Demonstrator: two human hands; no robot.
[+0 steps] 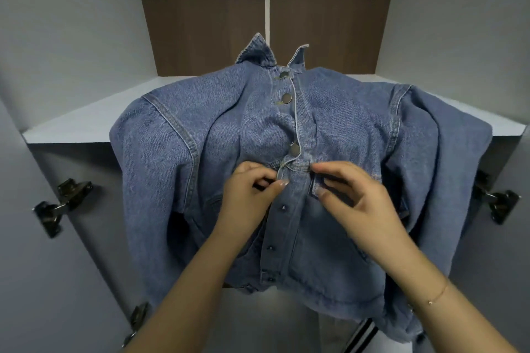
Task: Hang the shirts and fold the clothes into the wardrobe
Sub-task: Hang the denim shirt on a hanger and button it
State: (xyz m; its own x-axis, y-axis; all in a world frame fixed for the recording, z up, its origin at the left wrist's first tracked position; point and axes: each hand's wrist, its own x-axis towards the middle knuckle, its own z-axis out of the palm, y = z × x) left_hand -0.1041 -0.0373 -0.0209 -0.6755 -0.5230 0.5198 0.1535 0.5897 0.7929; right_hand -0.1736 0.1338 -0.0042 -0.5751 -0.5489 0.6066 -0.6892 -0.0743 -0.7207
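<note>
Both hands are working at the placket: the left hand (pixel 252 189) is pinching the button-side edge, and the right hand (pixel 352 195) is pinching the opposite edge, each grip closed on cloth. The denim jacket (pixel 338 129) is lying on the wardrobe shelf (pixel 71 123), its hem hanging over the front. Judged heavy, stiff, non-slippery; best held at seams or shoulders.

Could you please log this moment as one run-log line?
step: buttoning | item: blue denim jacket draped over grey wardrobe shelf | left hand: pinching placket | right hand: pinching placket
</note>
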